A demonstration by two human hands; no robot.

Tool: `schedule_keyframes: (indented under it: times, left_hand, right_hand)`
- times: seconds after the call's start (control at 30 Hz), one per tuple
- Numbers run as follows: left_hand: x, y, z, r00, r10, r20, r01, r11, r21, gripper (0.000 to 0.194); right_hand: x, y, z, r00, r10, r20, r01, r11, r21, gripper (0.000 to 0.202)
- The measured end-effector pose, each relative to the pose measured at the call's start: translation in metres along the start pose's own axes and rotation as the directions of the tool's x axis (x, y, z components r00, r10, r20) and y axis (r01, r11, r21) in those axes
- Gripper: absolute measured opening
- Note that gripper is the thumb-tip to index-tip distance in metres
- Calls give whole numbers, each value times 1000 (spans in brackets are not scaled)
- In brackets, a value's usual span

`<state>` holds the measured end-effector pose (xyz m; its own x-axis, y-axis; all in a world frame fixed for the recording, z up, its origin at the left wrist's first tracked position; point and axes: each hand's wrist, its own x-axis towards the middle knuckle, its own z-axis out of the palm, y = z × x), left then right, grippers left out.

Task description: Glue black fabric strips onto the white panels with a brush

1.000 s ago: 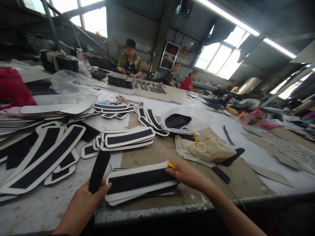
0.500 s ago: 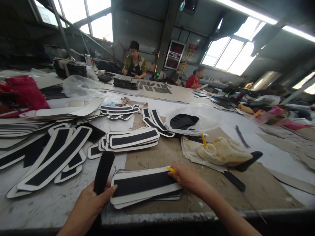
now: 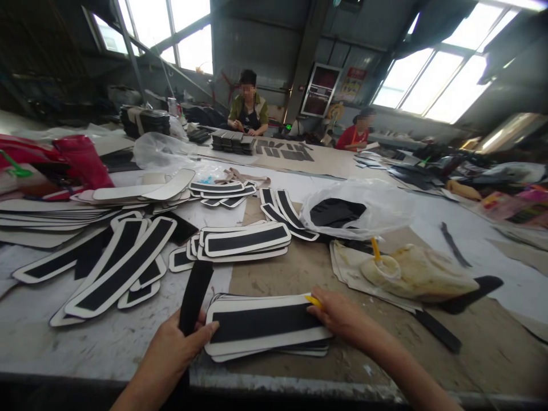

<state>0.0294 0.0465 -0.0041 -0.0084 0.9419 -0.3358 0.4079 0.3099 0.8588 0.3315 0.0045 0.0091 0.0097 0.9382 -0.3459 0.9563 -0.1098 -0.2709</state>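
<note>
My left hand [image 3: 175, 345] is closed around a black strip [image 3: 196, 294] that stands up out of the fist. Its thumb touches the left end of a stack of white-bordered pieces [image 3: 220, 349], whose top piece carries a broad black strip [image 3: 265, 326] along its middle. At the stack's right end, my right hand [image 3: 338, 314] is closed on a yellow stick [image 3: 314, 301], only its tip showing. That hand rests at the top piece's upper right corner. Behind lies a similar pile of smaller black-and-white pieces [image 3: 247, 240].
Long black-and-white pieces [image 3: 122, 268] are heaped at left. A stained yellowish container [image 3: 422, 273] with another yellow stick [image 3: 375, 249] lies at right, near a loose black strip [image 3: 439, 331]. Plastic bag [image 3: 385, 208] behind. Two people [image 3: 248, 111] work at the far table.
The view has swung left, so the whole scene sits further right. Both hands keep their places at the two ends of the stack, with the same things in them.
</note>
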Motion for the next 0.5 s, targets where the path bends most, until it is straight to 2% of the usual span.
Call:
schedule_keyframes:
  times: [0.13,0.23,0.37,0.5]
  left_hand:
    - [0,3,-3,1000,29,12,-30,986,165,35]
    - [0,2,-2,997,74,8,-74,974,215,35]
    - [-1,0,0,994,100,-51,-89,978,187,37]
    - [4,-10,-1,994,89,-58,-83,992,96,36]
  right_hand:
    - [-1,-1,-2,1000,-17,-10,17,1000,9,14]
    - [-4,-7,-4,999,32,-32,-32,999,-19,14]
    - [-13,-11,-11,979,141,-149,-152,986,-69,24]
    - [-28,-5,-18,924,234,-304,-264,962,-64,21]
